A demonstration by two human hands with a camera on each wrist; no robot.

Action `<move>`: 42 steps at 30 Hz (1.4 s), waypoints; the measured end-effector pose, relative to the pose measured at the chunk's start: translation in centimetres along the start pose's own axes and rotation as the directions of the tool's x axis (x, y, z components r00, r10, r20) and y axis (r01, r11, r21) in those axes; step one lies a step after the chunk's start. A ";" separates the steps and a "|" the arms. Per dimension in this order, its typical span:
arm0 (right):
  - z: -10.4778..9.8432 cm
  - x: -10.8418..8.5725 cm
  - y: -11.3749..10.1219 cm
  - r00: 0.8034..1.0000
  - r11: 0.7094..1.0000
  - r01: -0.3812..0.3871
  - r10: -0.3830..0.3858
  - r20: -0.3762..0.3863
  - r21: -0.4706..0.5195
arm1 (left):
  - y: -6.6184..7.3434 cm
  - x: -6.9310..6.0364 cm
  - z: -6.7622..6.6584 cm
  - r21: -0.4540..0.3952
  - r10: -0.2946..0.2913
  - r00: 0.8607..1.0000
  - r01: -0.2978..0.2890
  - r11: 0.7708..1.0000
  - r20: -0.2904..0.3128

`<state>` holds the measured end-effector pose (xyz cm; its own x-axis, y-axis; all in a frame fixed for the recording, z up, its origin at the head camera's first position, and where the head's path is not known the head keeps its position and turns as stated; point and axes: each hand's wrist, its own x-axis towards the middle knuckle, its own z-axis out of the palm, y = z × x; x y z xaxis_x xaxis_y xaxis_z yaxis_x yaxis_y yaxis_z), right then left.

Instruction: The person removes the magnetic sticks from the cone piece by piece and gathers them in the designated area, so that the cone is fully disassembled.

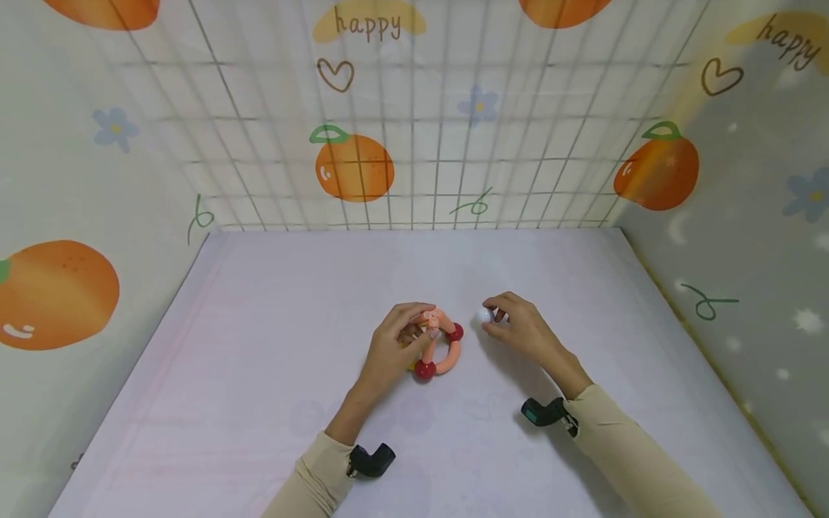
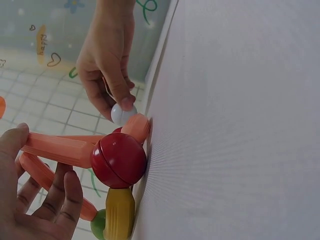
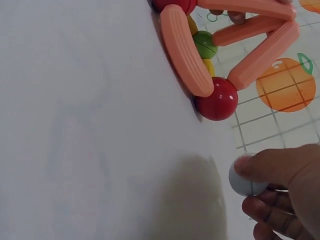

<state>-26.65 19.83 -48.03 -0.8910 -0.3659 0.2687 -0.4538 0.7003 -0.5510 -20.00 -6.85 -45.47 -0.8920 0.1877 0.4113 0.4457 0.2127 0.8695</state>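
A small assembly of salmon rods (image 1: 450,357) (image 3: 185,50), red balls (image 2: 119,160) (image 3: 217,98), a green ball (image 3: 204,45) and yellow pieces (image 2: 119,212) stands on the table. My left hand (image 1: 391,345) (image 2: 40,200) pinches the salmon rods at its top, where they meet. To the right, my right hand (image 1: 527,333) (image 3: 290,190) pinches a white ball (image 1: 483,315) (image 2: 122,114) (image 3: 246,176) between thumb and fingers, apart from the assembly in the head view. The green ball is hidden in the head view.
The pale tabletop (image 1: 259,374) extends around both hands. Behind it hangs a white gridded curtain (image 1: 421,173) printed with oranges, with further printed cloth at the left (image 1: 52,180) and right (image 1: 764,237). A black wrist camera (image 1: 372,461) (image 1: 542,412) sits on each sleeve.
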 end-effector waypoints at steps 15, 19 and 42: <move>0.3 -0.3 0.3 0.995 0.996 -0.074 0.077 0.061 -0.046 | -0.1 0.0 0.0 -0.008 0.000 1.000 0.000 1.000 0.004; -0.9 -0.5 -0.5 0.997 0.998 -0.057 0.058 0.051 -0.032 | 0.1 -0.1 0.0 -0.017 -0.011 1.000 0.011 1.000 0.013; -0.7 2.4 -8.0 0.946 0.949 0.314 -0.316 0.074 0.030 | -4.0 0.1 0.4 -0.017 0.024 1.000 -0.023 1.000 0.019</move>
<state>-25.14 13.78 -42.46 -0.6985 -0.6129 0.3693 -0.7103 0.5311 -0.4619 -21.87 -7.32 -49.02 -0.8796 0.2111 0.4264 0.4651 0.1923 0.8642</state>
